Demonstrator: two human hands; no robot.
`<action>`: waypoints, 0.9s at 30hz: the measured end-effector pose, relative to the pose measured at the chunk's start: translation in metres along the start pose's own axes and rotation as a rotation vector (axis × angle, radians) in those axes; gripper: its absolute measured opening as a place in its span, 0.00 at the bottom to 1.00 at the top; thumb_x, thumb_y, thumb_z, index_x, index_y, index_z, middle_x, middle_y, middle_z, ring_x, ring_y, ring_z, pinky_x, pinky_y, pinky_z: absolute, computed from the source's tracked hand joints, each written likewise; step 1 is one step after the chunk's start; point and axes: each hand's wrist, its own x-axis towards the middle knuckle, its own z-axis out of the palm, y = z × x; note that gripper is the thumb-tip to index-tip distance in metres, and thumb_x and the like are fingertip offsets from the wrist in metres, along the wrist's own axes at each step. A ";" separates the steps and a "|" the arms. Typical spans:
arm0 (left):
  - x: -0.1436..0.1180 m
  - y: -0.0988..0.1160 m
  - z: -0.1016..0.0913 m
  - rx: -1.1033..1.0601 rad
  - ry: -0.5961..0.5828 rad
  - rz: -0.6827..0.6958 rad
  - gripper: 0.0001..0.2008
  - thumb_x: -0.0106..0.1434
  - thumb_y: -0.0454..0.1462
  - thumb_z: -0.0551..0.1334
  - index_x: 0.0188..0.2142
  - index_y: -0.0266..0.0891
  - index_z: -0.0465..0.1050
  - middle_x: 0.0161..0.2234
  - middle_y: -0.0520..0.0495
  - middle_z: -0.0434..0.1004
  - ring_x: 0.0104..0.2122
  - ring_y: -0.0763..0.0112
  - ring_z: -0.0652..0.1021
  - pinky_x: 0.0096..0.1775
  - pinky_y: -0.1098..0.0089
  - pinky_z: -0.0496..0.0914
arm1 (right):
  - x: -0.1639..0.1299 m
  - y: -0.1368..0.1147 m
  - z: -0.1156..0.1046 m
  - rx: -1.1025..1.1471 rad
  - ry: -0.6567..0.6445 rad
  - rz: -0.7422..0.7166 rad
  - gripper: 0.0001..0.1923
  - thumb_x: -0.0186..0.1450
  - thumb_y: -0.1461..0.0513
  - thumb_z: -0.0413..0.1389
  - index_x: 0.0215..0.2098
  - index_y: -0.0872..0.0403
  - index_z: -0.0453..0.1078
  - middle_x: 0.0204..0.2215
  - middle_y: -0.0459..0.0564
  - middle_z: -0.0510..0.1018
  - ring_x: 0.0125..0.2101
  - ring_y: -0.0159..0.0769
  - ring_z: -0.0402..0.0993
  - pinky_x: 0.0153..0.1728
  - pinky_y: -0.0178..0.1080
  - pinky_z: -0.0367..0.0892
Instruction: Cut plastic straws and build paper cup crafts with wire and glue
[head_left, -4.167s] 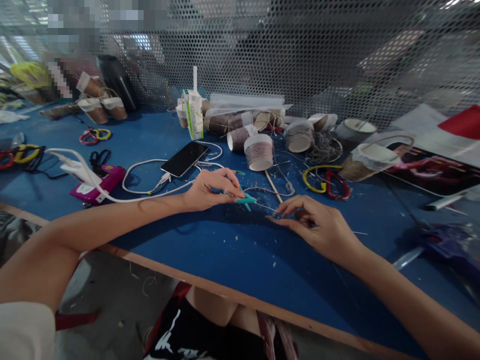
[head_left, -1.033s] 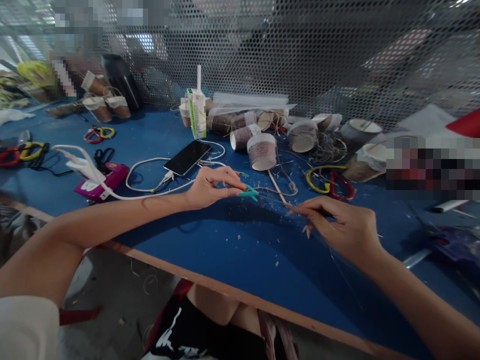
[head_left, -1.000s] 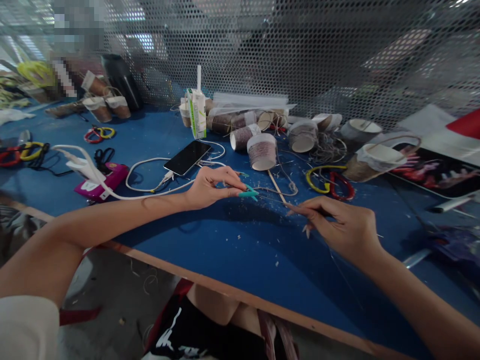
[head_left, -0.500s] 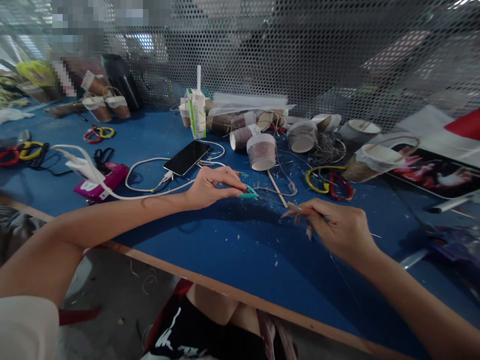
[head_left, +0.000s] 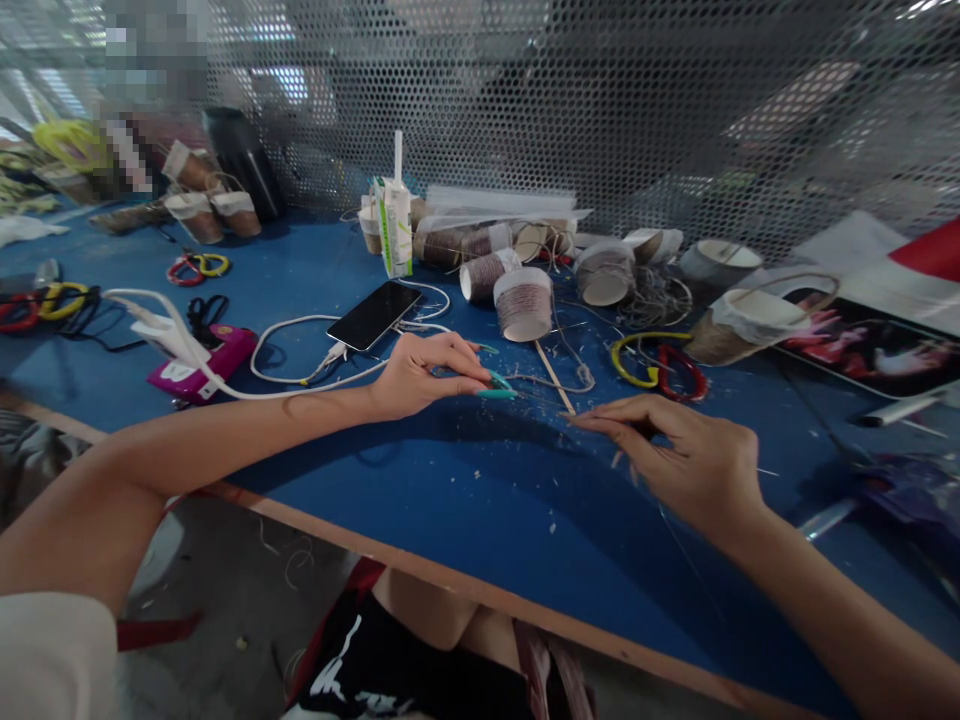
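My left hand [head_left: 420,372] rests on the blue table [head_left: 420,490] and pinches a small teal clip [head_left: 496,386] between thumb and fingers. A thin wire [head_left: 541,400] runs from the clip toward my right hand [head_left: 675,455], whose thumb and forefinger pinch its other end just above the tabletop. A thin wooden stick [head_left: 555,377] lies on the table between the two hands, just beyond the wire.
Beyond the hands stand several twine-wrapped paper cups [head_left: 523,302], a phone [head_left: 373,315] on a white charging cable, a milk carton [head_left: 393,228], yellow and red scissors [head_left: 658,364] and a pink box [head_left: 204,363]. A glue gun [head_left: 900,500] lies at right. A perforated metal screen [head_left: 600,110] closes the back.
My right hand has shifted slightly along the wire and flattened toward the table. My left hand has stayed in place with the clip.
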 end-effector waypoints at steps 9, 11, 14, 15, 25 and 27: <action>0.000 -0.001 0.001 -0.019 0.000 0.043 0.06 0.50 0.40 0.71 0.29 0.44 0.81 0.26 0.49 0.81 0.29 0.73 0.77 0.41 0.65 0.75 | 0.001 -0.001 0.000 -0.032 -0.007 0.021 0.17 0.67 0.55 0.48 0.28 0.49 0.75 0.19 0.46 0.78 0.17 0.33 0.72 0.18 0.36 0.60; 0.000 -0.001 0.000 -0.006 -0.004 0.031 0.06 0.49 0.40 0.71 0.29 0.44 0.81 0.26 0.49 0.81 0.30 0.73 0.77 0.41 0.65 0.75 | 0.001 -0.001 -0.001 -0.045 0.006 0.015 0.17 0.67 0.54 0.48 0.27 0.50 0.74 0.19 0.47 0.78 0.16 0.32 0.71 0.17 0.36 0.58; 0.000 -0.001 0.000 -0.008 -0.011 0.044 0.07 0.49 0.38 0.71 0.30 0.44 0.81 0.26 0.50 0.81 0.29 0.74 0.77 0.42 0.65 0.75 | 0.002 -0.002 -0.001 -0.040 0.023 0.019 0.17 0.67 0.54 0.49 0.26 0.49 0.73 0.17 0.46 0.77 0.14 0.31 0.68 0.17 0.36 0.57; 0.000 -0.001 0.000 -0.014 -0.014 0.048 0.07 0.49 0.37 0.71 0.31 0.45 0.81 0.26 0.50 0.81 0.30 0.74 0.77 0.42 0.66 0.75 | 0.002 -0.002 -0.001 -0.035 0.023 0.030 0.17 0.67 0.54 0.49 0.26 0.49 0.73 0.16 0.46 0.76 0.14 0.30 0.67 0.17 0.36 0.57; -0.002 -0.002 0.001 -0.019 0.021 0.011 0.06 0.50 0.41 0.71 0.27 0.44 0.80 0.26 0.49 0.81 0.29 0.74 0.78 0.43 0.65 0.76 | 0.004 0.002 0.002 0.087 -0.098 0.091 0.17 0.63 0.48 0.53 0.28 0.52 0.71 0.20 0.47 0.78 0.11 0.28 0.65 0.14 0.35 0.59; -0.002 -0.002 0.001 -0.029 0.019 0.032 0.05 0.50 0.39 0.71 0.28 0.44 0.80 0.27 0.49 0.81 0.29 0.75 0.78 0.42 0.66 0.76 | 0.003 0.002 0.003 0.082 -0.063 0.095 0.15 0.62 0.49 0.55 0.29 0.51 0.71 0.28 0.49 0.81 0.14 0.30 0.68 0.16 0.36 0.62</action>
